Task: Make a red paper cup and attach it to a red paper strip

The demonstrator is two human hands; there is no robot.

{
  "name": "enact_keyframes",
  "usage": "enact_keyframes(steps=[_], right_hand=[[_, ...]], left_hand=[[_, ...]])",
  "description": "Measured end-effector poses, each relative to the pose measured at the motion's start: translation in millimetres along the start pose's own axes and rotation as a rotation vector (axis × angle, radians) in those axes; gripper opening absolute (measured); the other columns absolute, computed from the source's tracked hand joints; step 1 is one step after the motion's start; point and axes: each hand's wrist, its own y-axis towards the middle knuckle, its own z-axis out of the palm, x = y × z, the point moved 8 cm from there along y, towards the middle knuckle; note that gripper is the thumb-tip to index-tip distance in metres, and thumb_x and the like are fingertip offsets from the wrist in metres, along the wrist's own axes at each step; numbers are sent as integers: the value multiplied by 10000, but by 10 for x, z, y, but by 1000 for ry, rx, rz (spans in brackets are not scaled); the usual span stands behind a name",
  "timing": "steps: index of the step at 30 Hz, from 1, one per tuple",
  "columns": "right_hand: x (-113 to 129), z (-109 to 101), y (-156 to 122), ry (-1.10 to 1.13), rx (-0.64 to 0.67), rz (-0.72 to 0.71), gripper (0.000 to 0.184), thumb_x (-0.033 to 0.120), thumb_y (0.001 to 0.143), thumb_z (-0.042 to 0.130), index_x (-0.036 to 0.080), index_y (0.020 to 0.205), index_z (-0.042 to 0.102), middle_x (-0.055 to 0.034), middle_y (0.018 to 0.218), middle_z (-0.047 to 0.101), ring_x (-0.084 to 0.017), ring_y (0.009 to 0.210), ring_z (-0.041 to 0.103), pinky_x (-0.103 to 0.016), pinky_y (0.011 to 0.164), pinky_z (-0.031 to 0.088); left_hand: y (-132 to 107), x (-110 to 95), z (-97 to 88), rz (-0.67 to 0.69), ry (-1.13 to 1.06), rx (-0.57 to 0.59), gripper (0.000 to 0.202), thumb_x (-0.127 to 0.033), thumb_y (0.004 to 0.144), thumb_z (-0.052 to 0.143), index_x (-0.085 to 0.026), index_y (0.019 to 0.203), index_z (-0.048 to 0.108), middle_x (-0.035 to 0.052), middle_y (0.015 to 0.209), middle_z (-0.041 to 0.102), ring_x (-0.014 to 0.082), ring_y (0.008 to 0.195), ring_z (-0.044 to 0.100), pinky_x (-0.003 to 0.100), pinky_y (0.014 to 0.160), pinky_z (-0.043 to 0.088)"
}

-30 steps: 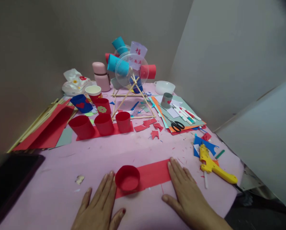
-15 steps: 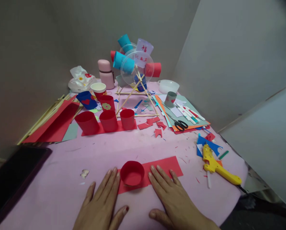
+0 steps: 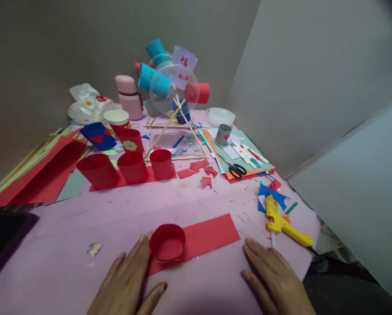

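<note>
My left hand [image 3: 127,280] lies flat on the pink table cover [image 3: 117,218], fingers stretched out, its fingertips touching the left side of a red paper ring [image 3: 167,242]. The ring stands on the left end of a red paper strip [image 3: 209,236]. Flat and open on the cover to the right lies my right hand [image 3: 274,280], apart from the strip and below a yellow glue gun [image 3: 283,223]. Neither hand holds anything.
Three red paper cups [image 3: 132,167] stand in a row farther back, with more cups [image 3: 123,129] behind. A stick-framed wheel with cups [image 3: 172,87] stands at the back. Scissors [image 3: 237,169], markers [image 3: 248,154] and coloured paper [image 3: 241,164] lie right. Red sheets [image 3: 41,175] lie left.
My right hand has slid off the red strip to the right and back toward me. The left hand stays beside the ring. The view has shifted slightly.
</note>
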Motion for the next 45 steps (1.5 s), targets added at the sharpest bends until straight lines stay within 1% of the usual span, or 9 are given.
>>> enact_keyframes(steps=[5,9,12,16,27,31,36,41,45], right_hand=[[318,-57,343,223,-11,-60,402,276,917,472,26,1205,599,-200,1252,598,-309,1122,615,-441,827,585],[796,160,742,375,288,-140,636,366,877,540,-37,1357,435,-226,1407,370,-377,1257,454,-537,909,496],[954,355,796,478,437,-121,713,497,911,467,29,1432,331,-181,1469,246,-353,1351,296,-596,1008,345],[963,500,714,493,428,-90,665,458,914,470,89,1447,323,-148,1501,179,-329,1388,212,-608,1045,277],[912,286,955,539,343,-20,607,257,820,611,4,1351,458,-228,1396,472,-390,1276,449,-630,973,412],[847,231,1095,711,265,23,498,232,826,646,97,1290,528,-157,1315,572,-311,1208,497,-515,1009,404],[821,258,1155,776,240,47,420,110,793,631,174,1206,588,-111,1280,566,-266,1152,497,-450,1000,395],[832,331,1118,739,245,6,523,75,752,622,136,1265,539,-134,1326,537,-274,1209,465,-450,1021,379],[807,375,1098,746,179,7,494,301,790,696,180,1248,554,-128,1304,565,-294,1199,496,-478,1019,371]], left_hand=[[6,48,-82,-126,-101,23,667,-493,895,443,-70,1390,297,244,1306,556,331,1137,597,515,849,555],[-46,63,-98,-225,-149,45,660,-436,906,447,-83,1426,248,236,1389,477,313,1235,515,483,899,534],[-83,-14,-89,-181,-64,60,595,-418,899,468,-74,1368,343,256,1349,514,344,1232,511,525,891,529],[-109,-76,-41,-156,-22,119,577,-385,881,499,-87,1360,377,219,1370,508,347,1260,480,552,908,507],[-176,16,-113,-189,-130,105,536,-390,874,518,-126,1333,434,199,1349,532,322,1211,537,500,893,532],[-121,95,-167,-238,-189,60,462,-368,897,498,-126,1290,472,180,1294,595,295,1169,582,469,901,544],[-94,193,-122,-306,-302,142,322,-329,923,458,-171,1200,503,157,1245,626,260,1136,601,453,922,538],[-154,309,-105,-408,-345,72,632,-451,843,571,-200,1363,313,172,1298,582,319,1155,586,504,895,544],[-113,235,-41,-488,-501,99,852,-429,822,612,-263,1468,83,151,1454,431,308,1268,479,471,950,509]])
